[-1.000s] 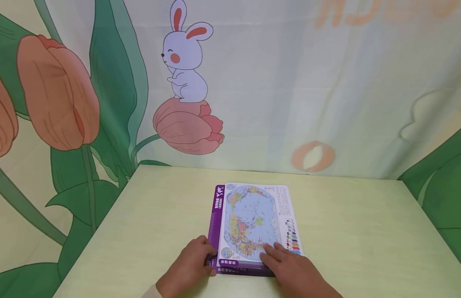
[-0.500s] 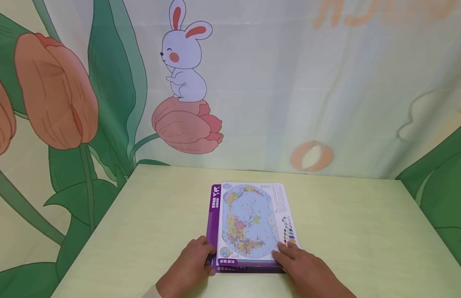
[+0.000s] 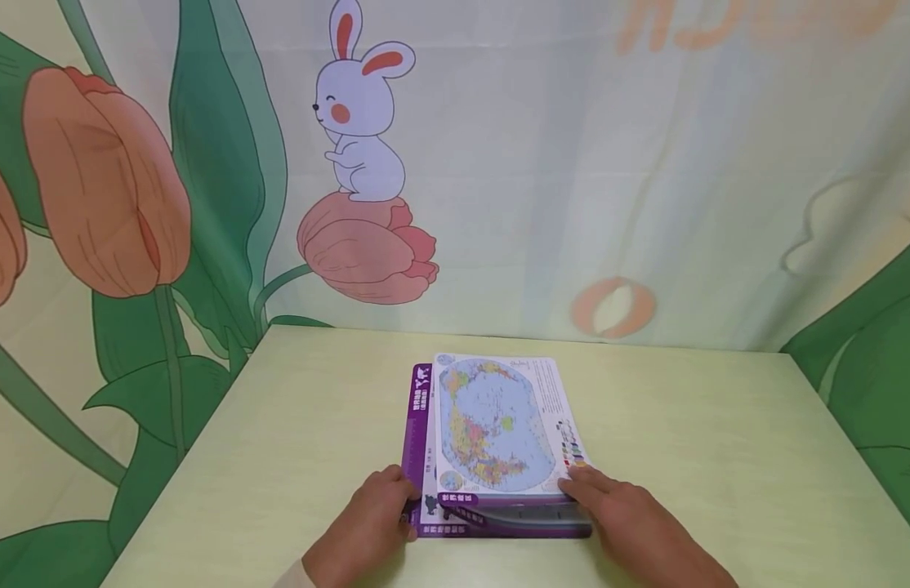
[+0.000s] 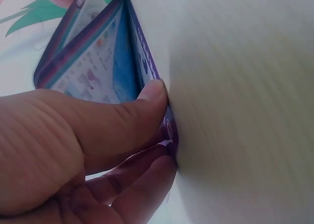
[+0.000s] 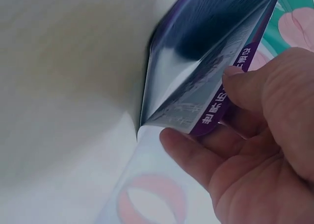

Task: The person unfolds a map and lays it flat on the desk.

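A laminated world map with a purple border (image 3: 499, 425) lies on the table near its front, its near edge lifted off a second purple-edged sheet (image 3: 442, 529) beneath. Whether the two are joined or merely stacked, I cannot tell. My left hand (image 3: 367, 518) pinches the under sheet's near left corner, thumb over its purple edge (image 4: 170, 128) in the left wrist view. At the near right, my right hand (image 3: 639, 523) holds the raised map's edge between thumb and fingers. A dark gap (image 5: 216, 33) shows between the layers in the right wrist view.
The pale table (image 3: 720, 457) spreads out on both sides of the map. Behind it hangs a cloth backdrop (image 3: 499, 163) printed with tulips and a white rabbit (image 3: 359, 114).
My right hand has shifted right along the near edge and raised the map's near side, exposing more of the sheet below. My left hand stays at the left corner.
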Action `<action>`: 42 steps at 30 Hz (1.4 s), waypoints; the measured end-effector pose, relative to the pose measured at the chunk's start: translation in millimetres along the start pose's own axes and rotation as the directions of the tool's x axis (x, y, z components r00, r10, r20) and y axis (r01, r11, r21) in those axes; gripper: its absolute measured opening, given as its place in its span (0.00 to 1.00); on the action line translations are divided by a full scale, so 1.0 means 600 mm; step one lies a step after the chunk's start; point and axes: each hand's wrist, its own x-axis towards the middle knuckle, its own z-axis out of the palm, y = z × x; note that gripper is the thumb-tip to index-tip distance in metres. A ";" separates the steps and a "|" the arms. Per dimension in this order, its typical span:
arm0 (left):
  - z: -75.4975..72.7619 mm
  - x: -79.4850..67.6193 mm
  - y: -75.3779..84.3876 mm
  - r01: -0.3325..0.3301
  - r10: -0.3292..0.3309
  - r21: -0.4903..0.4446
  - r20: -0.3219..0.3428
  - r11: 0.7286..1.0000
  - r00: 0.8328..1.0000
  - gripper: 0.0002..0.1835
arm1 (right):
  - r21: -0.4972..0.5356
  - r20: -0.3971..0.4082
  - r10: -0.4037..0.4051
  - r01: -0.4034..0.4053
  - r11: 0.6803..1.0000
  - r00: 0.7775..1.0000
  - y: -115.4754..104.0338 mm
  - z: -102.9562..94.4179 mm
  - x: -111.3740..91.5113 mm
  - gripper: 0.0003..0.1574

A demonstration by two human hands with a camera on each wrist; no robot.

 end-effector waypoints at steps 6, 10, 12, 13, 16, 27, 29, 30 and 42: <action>-0.003 0.000 -0.003 0.048 -0.047 -0.014 0.029 0.999 0.998 0.15 | -0.008 -0.105 -0.037 0.037 0.999 0.994 0.016 -0.010 0.000 0.31; -0.006 -0.001 -0.007 0.064 -0.063 -0.025 0.034 0.998 0.997 0.15 | 0.017 -0.157 -0.035 0.039 0.999 0.987 0.023 -0.020 -0.002 0.31; -0.008 -0.002 -0.010 0.083 -0.081 -0.034 0.039 0.996 0.996 0.16 | 0.018 -0.167 -0.027 0.030 0.999 0.986 0.029 -0.025 -0.003 0.25; -0.010 -0.002 -0.013 0.092 -0.091 -0.036 0.042 0.995 0.995 0.15 | 0.023 -0.169 -0.021 0.025 0.999 0.985 0.031 -0.029 -0.004 0.25; -0.013 -0.005 -0.023 0.108 -0.107 -0.044 0.039 0.993 0.994 0.16 | 0.033 -0.182 -0.002 0.008 0.999 0.983 0.040 -0.039 -0.008 0.16; -0.027 -0.020 -0.065 0.227 -0.224 -0.054 0.054 0.972 0.973 0.21 | 0.158 -0.098 0.132 -0.116 0.981 0.986 0.072 -0.081 -0.046 0.34; -0.031 -0.024 -0.073 0.241 -0.239 -0.051 0.051 0.969 0.970 0.21 | 0.198 -0.106 0.147 -0.124 0.972 0.983 0.080 -0.083 -0.060 0.35; -0.033 -0.026 -0.077 0.248 -0.245 -0.048 0.052 0.968 0.968 0.21 | 0.217 -0.111 0.153 -0.127 0.968 0.982 0.084 -0.084 -0.068 0.35; -0.052 -0.046 -0.122 0.361 -0.359 -0.025 0.058 0.932 0.931 0.23 | 0.227 -0.023 0.386 -0.371 0.900 0.922 0.128 -0.084 -0.157 0.30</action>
